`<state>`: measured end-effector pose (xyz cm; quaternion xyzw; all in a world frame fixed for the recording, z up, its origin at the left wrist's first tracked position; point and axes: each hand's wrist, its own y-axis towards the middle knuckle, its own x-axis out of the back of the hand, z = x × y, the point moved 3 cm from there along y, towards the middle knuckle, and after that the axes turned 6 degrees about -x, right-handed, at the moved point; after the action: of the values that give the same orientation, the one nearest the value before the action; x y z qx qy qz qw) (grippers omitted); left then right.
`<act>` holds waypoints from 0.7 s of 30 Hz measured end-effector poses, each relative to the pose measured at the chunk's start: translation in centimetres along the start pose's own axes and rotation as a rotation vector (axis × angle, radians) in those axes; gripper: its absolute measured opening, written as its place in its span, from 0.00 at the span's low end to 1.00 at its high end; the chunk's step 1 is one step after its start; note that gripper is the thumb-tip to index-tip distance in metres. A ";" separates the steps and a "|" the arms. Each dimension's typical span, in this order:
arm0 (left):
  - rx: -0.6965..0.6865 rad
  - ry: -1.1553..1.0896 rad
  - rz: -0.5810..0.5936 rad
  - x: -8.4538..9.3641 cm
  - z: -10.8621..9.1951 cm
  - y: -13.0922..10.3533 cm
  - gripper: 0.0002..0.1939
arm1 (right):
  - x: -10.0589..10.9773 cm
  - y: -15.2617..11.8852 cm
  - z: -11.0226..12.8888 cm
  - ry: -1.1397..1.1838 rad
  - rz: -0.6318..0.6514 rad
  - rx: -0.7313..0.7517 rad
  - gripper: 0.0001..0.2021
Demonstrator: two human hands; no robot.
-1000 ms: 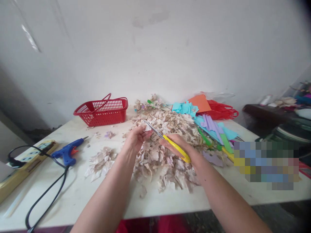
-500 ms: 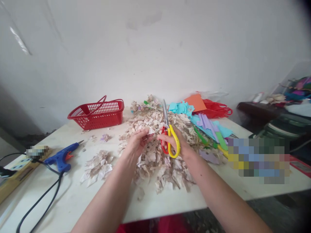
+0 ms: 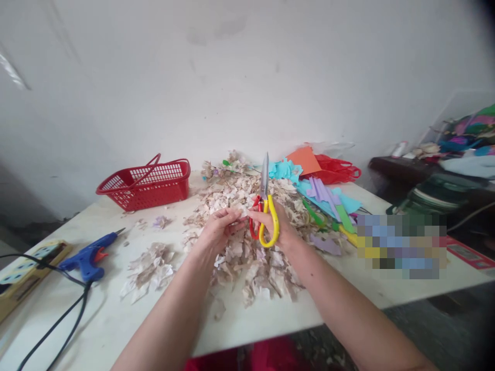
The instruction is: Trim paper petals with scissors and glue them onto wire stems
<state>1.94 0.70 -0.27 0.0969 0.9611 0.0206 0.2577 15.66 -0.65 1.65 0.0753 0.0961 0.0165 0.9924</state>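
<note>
Over the heap of pale paper scraps [image 3: 224, 197], my left hand [image 3: 219, 226] pinches a small white paper piece [image 3: 244, 212] at its fingertips. My right hand [image 3: 284, 225] carries a pair of scissors [image 3: 273, 219] with one red and one yellow handle. The blades point up and away from me and look closed. Fingertips of the right hand reach to the paper piece too; whether they grip it, I cannot make out. A smaller cluster of crumpled paper [image 3: 150, 270] lies left of my left forearm.
A red plastic basket [image 3: 162, 190] stands at the back left. A blue glue gun [image 3: 88, 257] with a black cable lies near a power strip [image 3: 29, 275]. Behind the heap are blue crepe paper [image 3: 284, 170], an orange sheet [image 3: 303, 161] and a red plastic bag [image 3: 336, 170].
My two hands have come closer together, and the right fingertips now meet the paper piece. The scissors have turned a little more upright. The view has shifted slightly to the right.
</note>
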 end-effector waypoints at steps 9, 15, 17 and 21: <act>0.035 0.115 0.120 -0.4 -0.1 -0.5 0.08 | 0.6 0.5 0.8 -0.127 0.000 0.034 0.17; 0.066 0.109 0.168 -0.2 -0.4 -0.4 0.12 | 0.7 0.3 1.1 -0.253 0.080 0.054 0.19; 0.041 0.156 0.160 0.0 -0.6 -0.4 0.12 | 0.6 0.2 1.2 -0.269 0.104 0.075 0.18; 0.024 0.283 0.121 0.1 -0.9 -0.5 0.10 | 0.3 0.1 1.3 -0.294 0.135 0.144 0.15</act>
<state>1.32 0.23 0.40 0.1541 0.9804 0.0381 0.1167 16.22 -0.70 2.85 0.1538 -0.0545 0.0648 0.9845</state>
